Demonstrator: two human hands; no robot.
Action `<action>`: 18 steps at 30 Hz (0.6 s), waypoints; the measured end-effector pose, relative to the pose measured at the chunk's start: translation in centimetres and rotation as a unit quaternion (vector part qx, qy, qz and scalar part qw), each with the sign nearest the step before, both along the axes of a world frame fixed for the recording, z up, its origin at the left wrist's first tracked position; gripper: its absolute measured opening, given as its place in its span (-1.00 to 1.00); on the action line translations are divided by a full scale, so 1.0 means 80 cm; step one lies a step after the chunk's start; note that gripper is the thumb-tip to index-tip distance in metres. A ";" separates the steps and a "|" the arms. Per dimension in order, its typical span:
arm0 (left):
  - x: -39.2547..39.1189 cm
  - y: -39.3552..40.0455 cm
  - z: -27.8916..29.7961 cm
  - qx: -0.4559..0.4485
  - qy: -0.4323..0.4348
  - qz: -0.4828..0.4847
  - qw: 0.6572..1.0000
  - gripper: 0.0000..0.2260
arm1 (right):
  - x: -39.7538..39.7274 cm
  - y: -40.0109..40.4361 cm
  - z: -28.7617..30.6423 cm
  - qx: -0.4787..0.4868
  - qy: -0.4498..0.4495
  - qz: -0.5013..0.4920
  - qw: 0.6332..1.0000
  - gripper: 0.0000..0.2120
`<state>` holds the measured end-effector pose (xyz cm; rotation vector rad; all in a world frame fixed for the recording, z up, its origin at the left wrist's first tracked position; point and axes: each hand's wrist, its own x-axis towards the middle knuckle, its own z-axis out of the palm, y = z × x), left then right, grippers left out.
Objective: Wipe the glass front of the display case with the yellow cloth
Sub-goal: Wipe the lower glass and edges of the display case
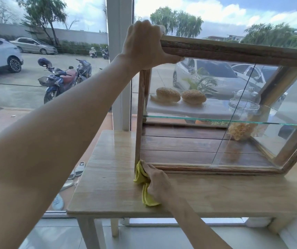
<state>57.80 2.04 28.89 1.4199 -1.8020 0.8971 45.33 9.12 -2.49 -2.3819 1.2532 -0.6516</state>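
Observation:
A wooden-framed display case [234,51] with a glass front [180,141] stands on a light wooden table [108,177]. My left hand [144,45] grips the case's top left corner, fingers curled over the top rail. My right hand [155,180] holds the yellow cloth [142,178] and presses it against the bottom left corner of the glass front, at the frame. Part of the cloth hangs below my hand onto the table.
Inside the case, two sesame buns [180,96] lie on a glass shelf [216,120], with a glass jar [243,99] to the right. A large window stands behind the table. Sandals [77,169] lie on the floor at the left.

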 end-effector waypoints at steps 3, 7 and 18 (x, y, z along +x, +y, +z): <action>0.002 -0.001 0.000 0.002 -0.001 -0.003 1.000 -0.21 | -0.018 0.001 0.012 -0.029 -0.110 -0.012 0.993 -0.35; 0.002 -0.004 0.000 0.003 0.001 0.000 1.000 -0.19 | -0.034 -0.001 0.019 -0.233 -0.217 -0.066 0.946 -0.37; 0.001 -0.007 0.000 0.008 0.008 0.009 1.000 -0.17 | -0.033 -0.035 -0.005 -0.256 0.105 0.126 0.953 -0.39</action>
